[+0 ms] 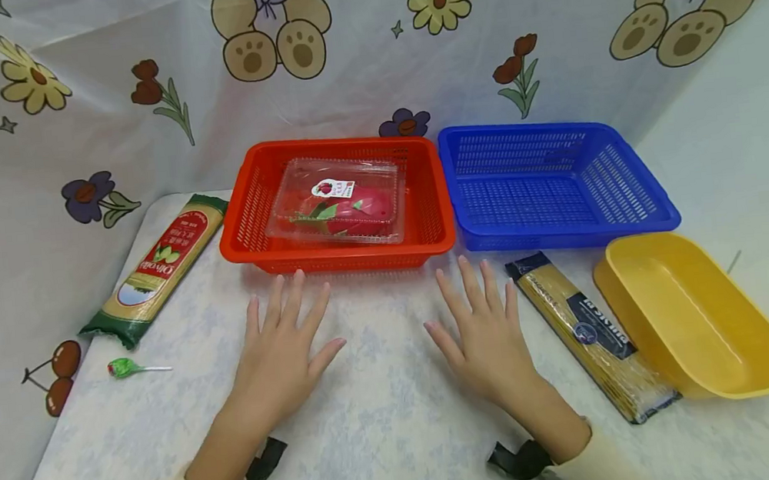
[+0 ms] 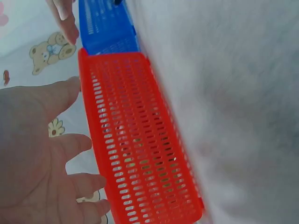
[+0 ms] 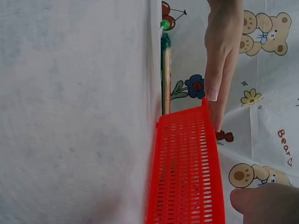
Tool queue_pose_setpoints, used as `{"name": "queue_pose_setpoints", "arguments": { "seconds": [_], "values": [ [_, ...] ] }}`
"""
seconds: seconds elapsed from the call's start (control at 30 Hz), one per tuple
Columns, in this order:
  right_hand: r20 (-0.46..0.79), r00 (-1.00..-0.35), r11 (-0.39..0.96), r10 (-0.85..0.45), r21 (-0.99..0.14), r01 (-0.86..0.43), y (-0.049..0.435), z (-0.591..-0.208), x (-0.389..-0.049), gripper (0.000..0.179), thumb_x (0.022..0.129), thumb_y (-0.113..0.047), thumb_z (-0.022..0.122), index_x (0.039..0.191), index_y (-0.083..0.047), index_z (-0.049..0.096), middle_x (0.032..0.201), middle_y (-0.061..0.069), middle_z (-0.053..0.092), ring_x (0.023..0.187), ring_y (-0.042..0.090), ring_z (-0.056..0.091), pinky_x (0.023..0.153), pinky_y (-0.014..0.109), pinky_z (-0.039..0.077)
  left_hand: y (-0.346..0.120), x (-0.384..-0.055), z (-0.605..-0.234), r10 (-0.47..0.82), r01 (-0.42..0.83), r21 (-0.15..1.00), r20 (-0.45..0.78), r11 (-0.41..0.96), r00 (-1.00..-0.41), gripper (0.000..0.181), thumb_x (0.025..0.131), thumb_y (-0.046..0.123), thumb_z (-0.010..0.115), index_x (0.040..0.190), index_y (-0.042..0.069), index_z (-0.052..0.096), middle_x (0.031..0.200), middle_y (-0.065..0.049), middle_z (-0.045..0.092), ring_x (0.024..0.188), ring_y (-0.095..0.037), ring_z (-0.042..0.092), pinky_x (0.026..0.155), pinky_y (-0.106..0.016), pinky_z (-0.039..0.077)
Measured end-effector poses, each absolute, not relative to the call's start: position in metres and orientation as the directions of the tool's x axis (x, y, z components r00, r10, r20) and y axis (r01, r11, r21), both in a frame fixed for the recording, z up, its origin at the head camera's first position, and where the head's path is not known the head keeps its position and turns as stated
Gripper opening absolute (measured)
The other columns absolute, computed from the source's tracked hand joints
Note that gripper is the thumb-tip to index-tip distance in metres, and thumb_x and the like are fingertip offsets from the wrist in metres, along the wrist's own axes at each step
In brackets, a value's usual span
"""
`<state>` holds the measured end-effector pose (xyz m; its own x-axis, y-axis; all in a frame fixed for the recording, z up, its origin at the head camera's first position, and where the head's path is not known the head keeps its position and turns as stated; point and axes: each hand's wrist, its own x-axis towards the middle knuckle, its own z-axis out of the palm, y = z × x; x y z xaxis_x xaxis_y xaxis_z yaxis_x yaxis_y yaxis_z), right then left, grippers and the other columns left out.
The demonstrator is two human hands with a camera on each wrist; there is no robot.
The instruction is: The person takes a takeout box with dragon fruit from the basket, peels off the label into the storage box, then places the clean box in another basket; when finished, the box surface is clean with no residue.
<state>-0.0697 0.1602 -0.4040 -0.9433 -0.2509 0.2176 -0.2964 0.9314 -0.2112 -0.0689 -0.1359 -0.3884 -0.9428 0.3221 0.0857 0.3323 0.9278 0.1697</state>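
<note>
My left hand (image 1: 281,362) is held palm down with fingers spread, its tips just short of the red basket (image 1: 348,260). To the right, my right hand (image 1: 488,342) takes the same spread pose near the gap between the red basket and the blue basket (image 1: 519,196). Neither hand holds anything. Inside the red basket sits a clear lidded plastic box (image 1: 285,215) with a white label and a pink fruit (image 1: 374,204) with green tips. In the left wrist view, the thumb and fingers of the left hand (image 2: 32,154) overlap the red basket's edge.
At the left lies a green-and-gold Olivoila pasta pack (image 1: 164,265), with a green-wrapped lollipop (image 1: 122,367) nearer me. Right of my right hand, a dark-labelled spaghetti pack (image 1: 591,332) lies against a yellow tub (image 1: 698,318). A bear-print cloth (image 1: 357,96) hangs behind the baskets.
</note>
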Motion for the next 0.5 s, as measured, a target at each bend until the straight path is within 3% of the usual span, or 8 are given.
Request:
{"name": "queue_pose_setpoints", "arguments": {
  "seconds": [0.2,0.5],
  "values": [
    [0.265,-0.925,0.896,-0.272,-0.280,-0.344,0.153,-0.376,-0.093,0.074,0.102,-0.053,0.050,0.164,-0.022,0.026,0.171,0.010,0.006,0.155,0.038,-0.004,0.117,0.069,-0.002,-0.149,-0.087,-0.374,0.291,0.310,0.228,0.113,0.923,-0.950,0.087,0.096,0.052,0.063,0.164,0.019,0.022,0.169,-0.020,0.009,0.154,-0.043,0.002,0.117,-0.069,0.002],
    [0.268,-0.923,0.815,-0.276,-0.443,-0.373,0.131,-0.345,-0.157,0.070,0.103,-0.052,0.049,0.162,-0.019,0.031,0.170,0.010,0.012,0.155,0.037,0.003,0.118,0.067,0.005,-0.165,-0.120,-0.367,0.207,0.268,0.355,0.202,0.896,-0.957,0.085,0.098,0.048,0.062,0.165,0.021,0.018,0.170,-0.015,0.004,0.155,-0.041,0.005,0.117,-0.069,0.007]
  ]
}}
